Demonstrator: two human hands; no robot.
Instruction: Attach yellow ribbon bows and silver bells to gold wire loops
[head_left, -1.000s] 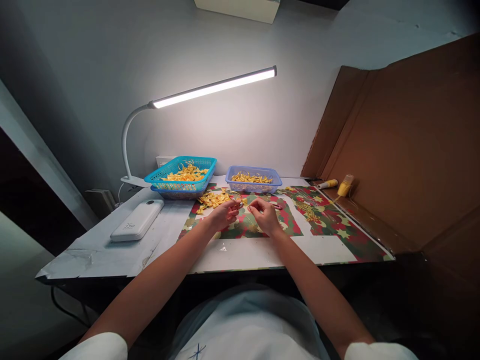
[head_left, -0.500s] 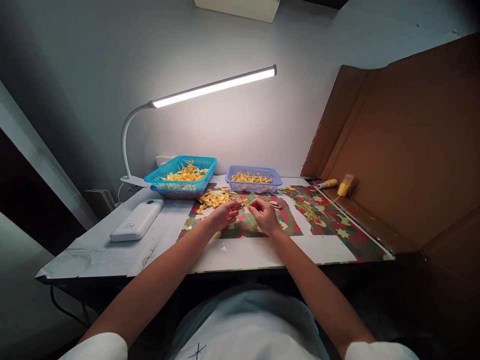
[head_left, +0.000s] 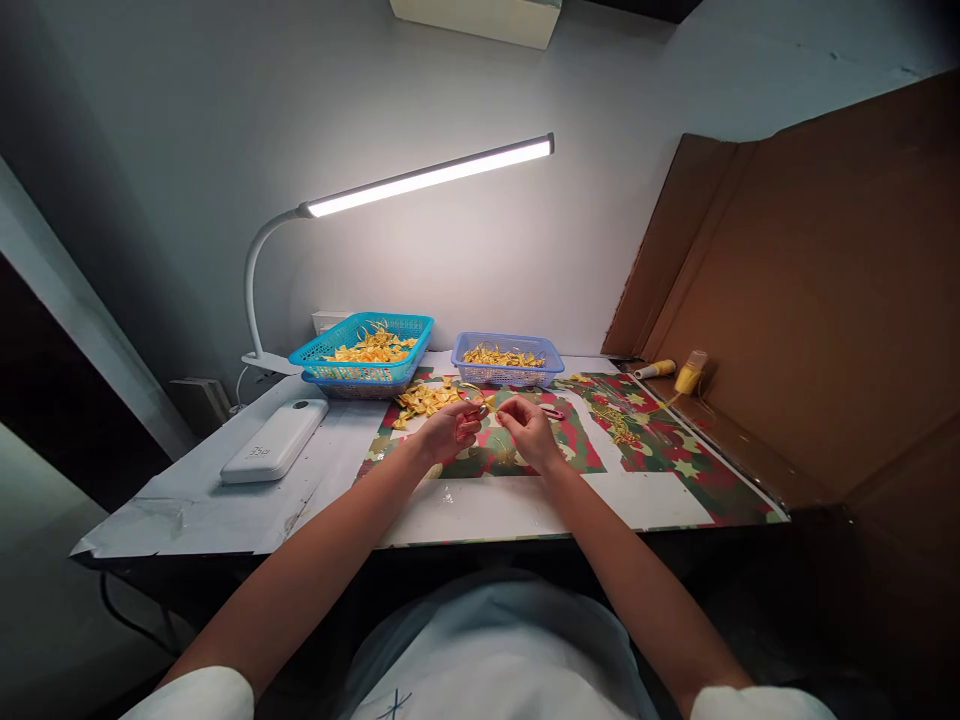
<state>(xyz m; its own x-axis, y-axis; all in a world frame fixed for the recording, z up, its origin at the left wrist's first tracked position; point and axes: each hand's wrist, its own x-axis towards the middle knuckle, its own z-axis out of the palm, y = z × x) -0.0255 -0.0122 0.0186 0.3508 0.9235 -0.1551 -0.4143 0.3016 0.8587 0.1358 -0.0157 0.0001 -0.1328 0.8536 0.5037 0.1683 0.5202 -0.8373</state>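
Observation:
My left hand is closed in a pinch, fingers curled, above the camouflage-patterned sheet. Between its fingertips and those of my right hand is a small yellow ribbon bow, partly hidden by the fingers. My right hand pinches at the bow's right side. A thin gold loop rises just beyond my left fingertips. Behind my left hand lies a heap of yellow ribbon bows. Right of my right hand rests a pink-handled tool, its other end hidden.
A teal basket of yellow pieces sits stacked on a blue one. A lavender basket holds more gold pieces. A white power bank lies left, under a lamp. Gold cord, glue-like bottles and cardboard are at right.
The fingertips of both hands have shifted slightly around the yellow bow, which shows a little more between them. Everything else stays put.

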